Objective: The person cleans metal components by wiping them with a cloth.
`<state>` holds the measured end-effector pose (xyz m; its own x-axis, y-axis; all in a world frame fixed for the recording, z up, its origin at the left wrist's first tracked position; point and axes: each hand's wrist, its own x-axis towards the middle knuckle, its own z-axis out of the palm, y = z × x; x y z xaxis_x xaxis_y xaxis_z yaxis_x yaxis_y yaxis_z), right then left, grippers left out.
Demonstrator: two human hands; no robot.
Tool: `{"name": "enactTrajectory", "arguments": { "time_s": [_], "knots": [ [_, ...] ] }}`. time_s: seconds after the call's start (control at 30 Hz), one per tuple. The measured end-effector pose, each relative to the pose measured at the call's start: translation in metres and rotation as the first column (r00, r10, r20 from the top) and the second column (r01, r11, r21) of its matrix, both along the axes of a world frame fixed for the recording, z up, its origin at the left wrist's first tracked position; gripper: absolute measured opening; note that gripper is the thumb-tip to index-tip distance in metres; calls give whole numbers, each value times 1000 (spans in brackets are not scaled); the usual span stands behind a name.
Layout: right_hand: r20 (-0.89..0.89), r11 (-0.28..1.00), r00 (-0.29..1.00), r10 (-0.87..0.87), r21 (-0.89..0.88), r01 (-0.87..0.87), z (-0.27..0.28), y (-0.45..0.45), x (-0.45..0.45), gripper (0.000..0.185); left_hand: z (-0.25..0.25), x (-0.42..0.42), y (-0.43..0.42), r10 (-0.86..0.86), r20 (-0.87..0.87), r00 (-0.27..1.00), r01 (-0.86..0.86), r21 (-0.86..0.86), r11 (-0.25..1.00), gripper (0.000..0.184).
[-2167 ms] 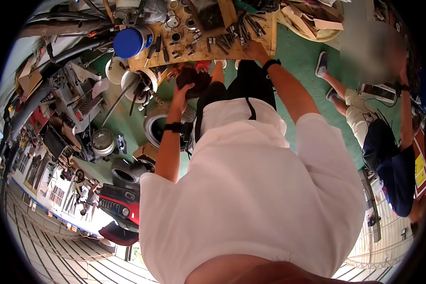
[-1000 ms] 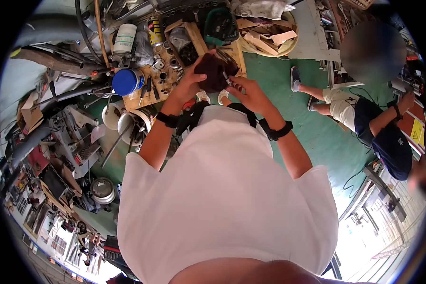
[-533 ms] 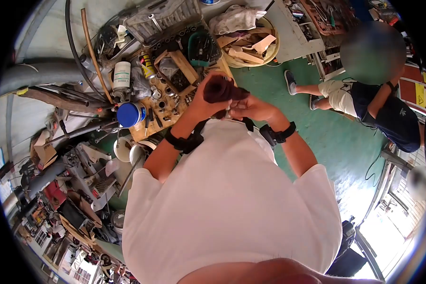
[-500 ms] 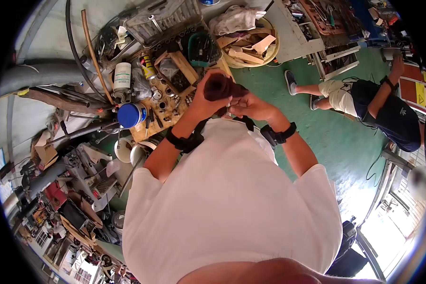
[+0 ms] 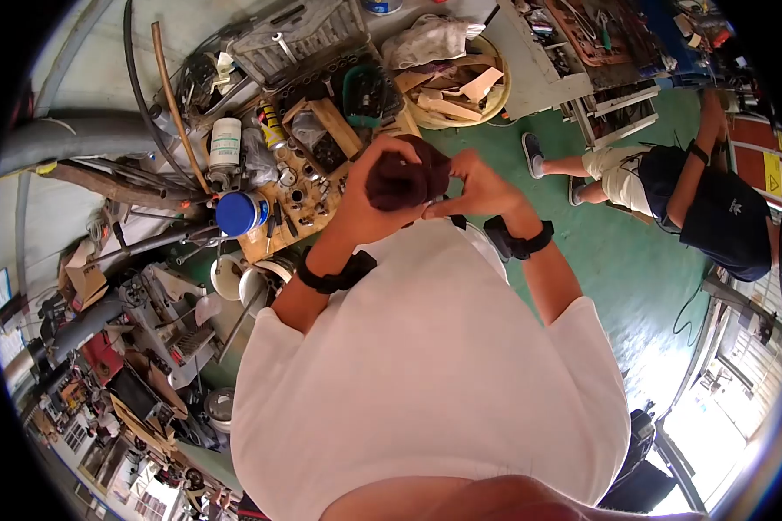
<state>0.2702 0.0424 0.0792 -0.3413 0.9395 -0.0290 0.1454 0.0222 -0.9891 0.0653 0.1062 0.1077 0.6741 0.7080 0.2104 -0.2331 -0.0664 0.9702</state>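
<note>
Held up in front of my chest is a dark maroon roll point(image 5: 400, 182) with an open, hollow end facing me. Whether it is cloth or abrasive sheet I cannot tell. My left hand point(image 5: 361, 200) curls around its left side, thumb and fingers wrapped on it. On the other side my right hand point(image 5: 482, 191) pinches the roll's right edge, with the thumb low and the index finger high. The far side of the roll is hidden.
Left of my hands a wooden bench point(image 5: 256, 247) carries a blue-lidded tub point(image 5: 241, 213), a spray can point(image 5: 270, 126) and several small metal parts. A yellow bin point(image 5: 495, 100) of scraps stands beyond. To the right, another person point(image 5: 712, 195) stands by a cabinet.
The roll has shifted slightly and opened wider at its near end. My right hand's fingers have spread apart around its edge. The other person's arm has moved a little.
</note>
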Motion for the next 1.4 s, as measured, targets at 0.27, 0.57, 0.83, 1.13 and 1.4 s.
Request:
{"name": "enactTrajectory", "arguments": {
  "time_s": [0.27, 0.57, 0.83, 1.13, 1.4],
  "knots": [
    [-446, 808, 785, 430, -197, -555, 3, 30, 4, 23, 12, -9, 6, -157, 357, 921, 206, -103, 973, 49],
    [-271, 863, 888, 371, -254, -438, -8, 34, 13, 28, 45, -53, 34, 353, 590, 726, -206, -303, 930, 51],
    [-509, 989, 859, -53, -148, -27, 16, 34, -13, 31, 32, -36, 30, 459, 492, 740, -175, -518, 837, 63],
    [11, 908, 919, -394, 162, 387, 71, 37, -42, 24, 24, -17, 18, 97, 492, 865, 130, -406, 905, 76],
    [243, 641, 791, -561, 732, 230, 76, 34, -65, 25, 23, 3, 20, 547, 157, 822, -397, -531, 749, 47]
  ]
}}
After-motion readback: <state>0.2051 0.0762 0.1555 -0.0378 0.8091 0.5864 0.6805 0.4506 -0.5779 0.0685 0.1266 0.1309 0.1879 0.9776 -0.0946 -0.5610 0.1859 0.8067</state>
